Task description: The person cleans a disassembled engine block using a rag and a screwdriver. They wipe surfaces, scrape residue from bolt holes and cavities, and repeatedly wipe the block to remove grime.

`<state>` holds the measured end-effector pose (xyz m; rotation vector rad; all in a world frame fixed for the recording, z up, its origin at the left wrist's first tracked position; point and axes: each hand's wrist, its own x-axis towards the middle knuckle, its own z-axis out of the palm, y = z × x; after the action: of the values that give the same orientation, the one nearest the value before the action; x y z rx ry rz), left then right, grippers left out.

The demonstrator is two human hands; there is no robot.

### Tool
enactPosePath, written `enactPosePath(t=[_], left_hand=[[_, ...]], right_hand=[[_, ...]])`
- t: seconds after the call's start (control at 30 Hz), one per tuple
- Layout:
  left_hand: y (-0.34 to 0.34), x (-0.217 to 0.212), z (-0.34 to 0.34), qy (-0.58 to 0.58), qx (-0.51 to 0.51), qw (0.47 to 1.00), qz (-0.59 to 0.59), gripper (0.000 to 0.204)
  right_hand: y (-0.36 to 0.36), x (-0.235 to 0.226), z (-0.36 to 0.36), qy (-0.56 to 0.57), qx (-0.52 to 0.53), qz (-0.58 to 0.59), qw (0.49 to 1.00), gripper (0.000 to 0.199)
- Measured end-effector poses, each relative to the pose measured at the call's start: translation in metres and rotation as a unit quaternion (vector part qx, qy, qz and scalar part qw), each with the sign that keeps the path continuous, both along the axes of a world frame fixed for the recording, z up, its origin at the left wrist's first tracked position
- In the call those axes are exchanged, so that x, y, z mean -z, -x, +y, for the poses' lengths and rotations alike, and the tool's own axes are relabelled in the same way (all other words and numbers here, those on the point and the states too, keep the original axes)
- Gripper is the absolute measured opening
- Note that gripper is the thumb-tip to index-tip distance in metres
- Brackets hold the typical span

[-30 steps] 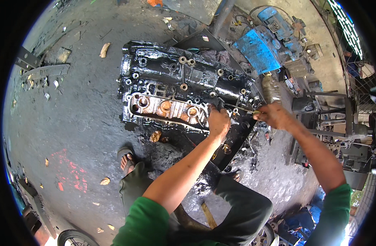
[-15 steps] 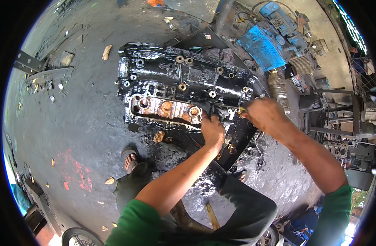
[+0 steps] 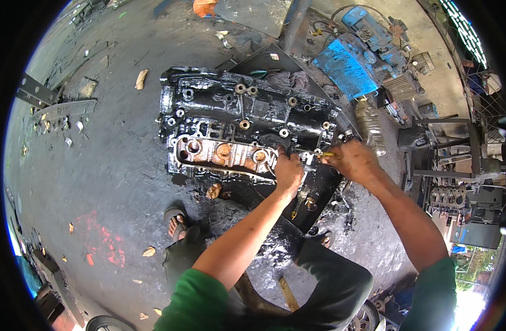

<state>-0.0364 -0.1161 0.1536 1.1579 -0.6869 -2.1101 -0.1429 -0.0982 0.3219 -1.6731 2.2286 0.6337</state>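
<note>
A large, oily black engine block [image 3: 214,107] lies on its side in front of me. Along its near side runs an open chamber [image 3: 223,151] with a rusty orange-brown inside and a pale rim. My left hand [image 3: 290,174] is closed at the right end of this chamber, fingertips against the metal; a dark, soft-looking lump is beside them, and what they pinch is hidden. My right hand [image 3: 355,161] grips a yellow-handled screwdriver [image 3: 324,155] just past the block's right end. Its thin shaft points left, toward my left fingers.
Under the block's right part sits a black metal tray [image 3: 319,207] holding small parts. Beyond it stand a blue machine [image 3: 346,66] and a plastic bottle [image 3: 370,124]. Dry leaves [image 3: 213,191] dot the oily floor. My sandalled foot [image 3: 175,223] is close by.
The view has shifted slightly. My right hand has turned a little, showing more of the yellow handle and the shaft. My left hand stays at the chamber's right end.
</note>
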Motion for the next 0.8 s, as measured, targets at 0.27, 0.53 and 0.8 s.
enactPosePath(t=[0.27, 0.53, 0.8], left_hand=[[0.018, -0.033, 0.002, -0.03, 0.058, 0.997, 0.026, 0.051], [0.011, 0.002, -0.003, -0.053, -0.014, 0.997, 0.055, 0.045], [0.03, -0.048, 0.011, 0.141, 0.095, 0.985, 0.034, 0.062]], right_hand=[[0.009, -0.044, -0.014, -0.057, 0.016, 0.098, 0.993, 0.034], [0.0, -0.011, -0.008, 0.025, 0.012, 0.035, 0.999, 0.034], [0.031, -0.06, 0.083, 0.163, 0.094, -0.005, 0.982, 0.031]])
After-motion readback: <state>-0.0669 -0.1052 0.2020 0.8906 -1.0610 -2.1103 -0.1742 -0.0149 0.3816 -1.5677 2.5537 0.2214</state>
